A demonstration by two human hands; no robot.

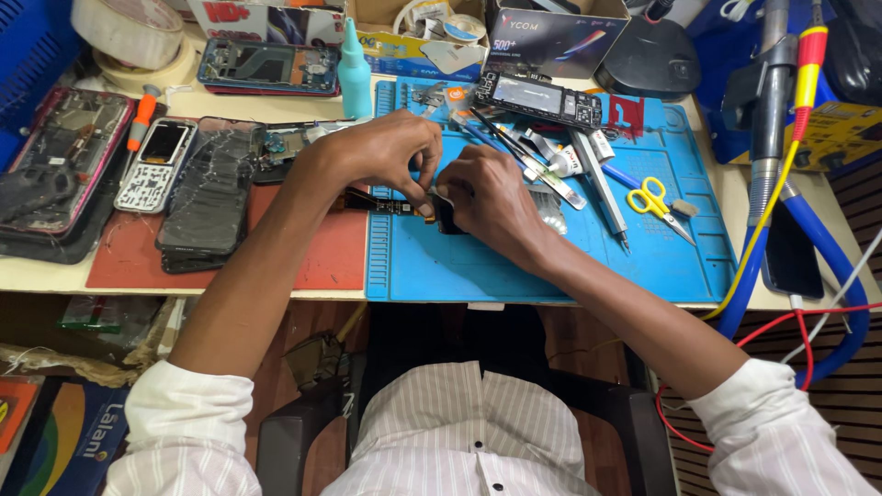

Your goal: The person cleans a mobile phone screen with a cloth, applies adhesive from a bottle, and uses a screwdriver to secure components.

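**Mia:** What are the hands holding?

**Sam:** A small dark part (pixel 445 213), in the middle of the frame, just over the blue mat (pixel 514 262). A thin board (pixel 390 207) with little gold bits sticks out to its left.

**Mia:** How does the left hand (pixel 381 152) hold it?

**Sam:** Its fingers curl down and pinch together on the board's right end, by the part. Almost no gap shows.

**Mia:** And the right hand (pixel 487 197)?

**Sam:** It is closed tight around the dark part. The fingers hide most of it. The two hands touch each other.

**Mia:** What is near them?

**Sam:** Just right of the hands lie tweezers (pixel 602 188) and other thin tools. Yellow scissors (pixel 654 199) lie farther right on the mat. An open phone (pixel 537 96) sits at the top of the mat, and a teal bottle (pixel 354 73) stands to its left.

**Mia:** And on the left side?

**Sam:** A red mat (pixel 312 253) is beside the blue one. A cracked phone (pixel 211 188) lies on it. A little keypad phone (pixel 156 165) is next to that. Tape rolls (pixel 133 37) are in the upper left corner.
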